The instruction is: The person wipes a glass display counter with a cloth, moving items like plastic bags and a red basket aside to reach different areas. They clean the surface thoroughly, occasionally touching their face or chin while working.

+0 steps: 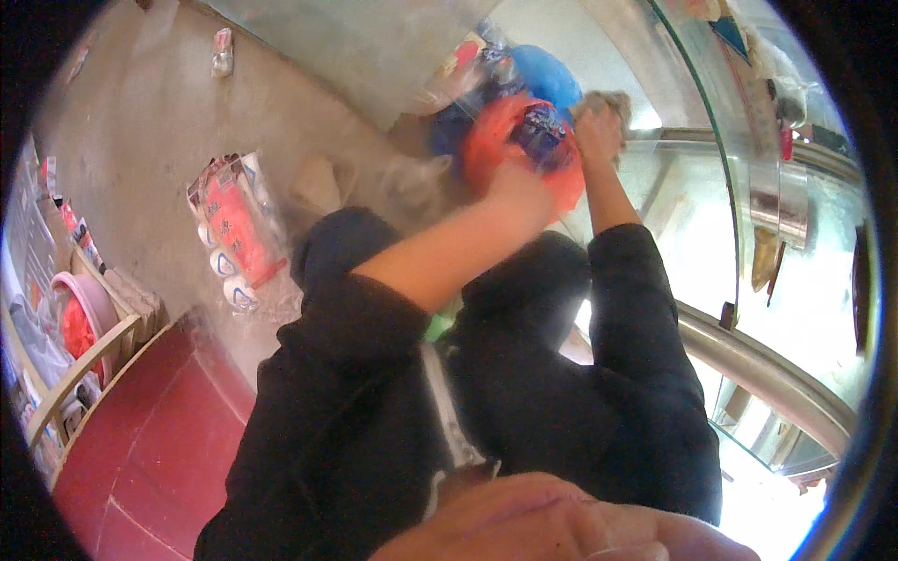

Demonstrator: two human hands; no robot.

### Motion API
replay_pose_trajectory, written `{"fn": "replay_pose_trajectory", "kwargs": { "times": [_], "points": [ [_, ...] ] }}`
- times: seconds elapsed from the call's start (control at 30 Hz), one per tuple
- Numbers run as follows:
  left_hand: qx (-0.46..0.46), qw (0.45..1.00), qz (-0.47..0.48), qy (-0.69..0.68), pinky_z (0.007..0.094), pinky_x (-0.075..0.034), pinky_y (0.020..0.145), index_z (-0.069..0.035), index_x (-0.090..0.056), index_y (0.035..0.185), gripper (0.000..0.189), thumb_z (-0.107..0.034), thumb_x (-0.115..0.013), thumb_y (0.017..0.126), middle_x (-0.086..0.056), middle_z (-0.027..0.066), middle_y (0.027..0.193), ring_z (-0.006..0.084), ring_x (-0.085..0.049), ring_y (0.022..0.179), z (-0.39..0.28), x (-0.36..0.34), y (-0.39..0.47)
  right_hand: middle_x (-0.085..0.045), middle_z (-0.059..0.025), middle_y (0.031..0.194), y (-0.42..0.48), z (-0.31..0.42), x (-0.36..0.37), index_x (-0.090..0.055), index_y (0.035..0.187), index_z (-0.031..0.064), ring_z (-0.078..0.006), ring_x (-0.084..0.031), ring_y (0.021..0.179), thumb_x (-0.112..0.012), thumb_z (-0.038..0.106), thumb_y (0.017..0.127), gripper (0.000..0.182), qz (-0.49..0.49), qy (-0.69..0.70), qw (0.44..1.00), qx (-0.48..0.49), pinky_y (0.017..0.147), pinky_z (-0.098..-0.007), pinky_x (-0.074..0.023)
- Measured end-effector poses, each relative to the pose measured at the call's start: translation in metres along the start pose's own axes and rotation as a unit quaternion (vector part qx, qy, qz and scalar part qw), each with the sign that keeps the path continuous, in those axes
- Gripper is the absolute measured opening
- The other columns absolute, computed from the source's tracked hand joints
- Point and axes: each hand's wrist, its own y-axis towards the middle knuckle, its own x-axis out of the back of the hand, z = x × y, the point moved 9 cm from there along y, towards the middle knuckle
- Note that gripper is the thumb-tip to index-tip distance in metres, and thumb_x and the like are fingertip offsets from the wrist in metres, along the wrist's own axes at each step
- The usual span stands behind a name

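Before my knees stands a red plastic bag (491, 130) with its mouth spread. My left hand (518, 184) reaches into the bag's near side, its fingers blurred and mostly hidden. Inside lies a dark blue packet (541, 133) bearing writing. At the bag's right edge, my right hand (598, 137) is closed around a brownish-grey, soft-looking thing (620, 105), too blurred to name exactly. Just behind the red bag is a bright blue plastic bag (546, 70). Dark and reddish packages (484, 66) crowd to its left.
A glass display case (701, 231) with metal rails flanks my right side. On the floor to the left lies a clear pack (238, 231) of several white rolls with a red label. A red seat (154, 442) and a pink basin (88, 301) are at lower left.
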Motion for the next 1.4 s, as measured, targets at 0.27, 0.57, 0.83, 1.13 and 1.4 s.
{"fn": "replay_pose_trajectory", "kwargs": {
  "times": [0.27, 0.57, 0.83, 1.13, 1.4],
  "points": [
    [-0.034, 0.996, 0.078, -0.013, 0.0418, -0.050, 0.077, -0.011, -0.069, 0.097, 0.026, -0.023, -0.059, 0.076, -0.067, 0.0090, 0.099, 0.0266, -0.065, 0.091, 0.000, -0.007, -0.008, -0.045, -0.0190, 0.127, -0.038, 0.211, 0.021, -0.048, 0.127, 0.0145, -0.0370, -0.043, 0.117, -0.050, 0.035, 0.085, 0.047, -0.130, 0.127, 0.940, 0.290, 0.098, -0.0488, -0.0342],
    [0.011, 0.982, 0.168, 0.082, 0.0456, -0.047, 0.085, -0.011, -0.062, 0.108, 0.032, -0.026, -0.056, 0.081, -0.062, 0.0152, 0.109, 0.0356, -0.059, 0.099, 0.035, -0.074, -0.027, -0.037, -0.0180, 0.135, -0.141, 0.203, 0.056, -0.039, 0.135, 0.0165, -0.0385, -0.039, 0.121, -0.061, 0.002, 0.071, 0.069, 0.001, 0.204, 0.873, 0.443, 0.102, -0.0457, -0.0314],
    [0.048, 0.979, 0.188, 0.062, 0.0450, -0.047, 0.084, -0.015, -0.058, 0.115, 0.036, -0.028, -0.057, 0.082, -0.062, 0.0133, 0.108, 0.0332, -0.059, 0.099, 0.051, -0.128, -0.067, -0.048, -0.0192, 0.121, -0.177, 0.114, 0.069, -0.043, 0.127, 0.0105, -0.0379, -0.045, 0.116, -0.051, 0.004, 0.076, 0.051, 0.184, 0.160, 0.925, 0.290, 0.092, -0.0471, -0.0400],
    [0.114, 0.982, 0.046, -0.142, 0.0378, -0.046, 0.086, -0.009, -0.057, 0.116, 0.036, -0.028, -0.056, 0.085, -0.064, 0.0126, 0.105, 0.0274, -0.060, 0.099, 0.039, -0.120, -0.101, -0.063, -0.0122, 0.098, -0.212, 0.069, 0.072, -0.060, 0.105, 0.0060, -0.0253, -0.061, 0.088, -0.057, 0.021, 0.079, 0.029, 0.394, 0.690, 0.605, 0.048, 0.083, -0.0393, -0.0484],
    [0.196, 0.769, -0.114, -0.598, 0.0411, -0.045, 0.090, 0.000, -0.041, 0.120, 0.037, -0.026, -0.043, 0.094, -0.053, 0.0140, 0.115, 0.0267, -0.056, 0.098, 0.035, -0.057, -0.126, -0.058, -0.0066, 0.118, -0.219, 0.081, 0.110, -0.056, 0.117, 0.0115, -0.0243, -0.056, 0.104, -0.045, 0.032, 0.090, 0.036, 0.378, 0.923, 0.047, 0.059, 0.093, -0.0416, -0.0429]
  ]
}}
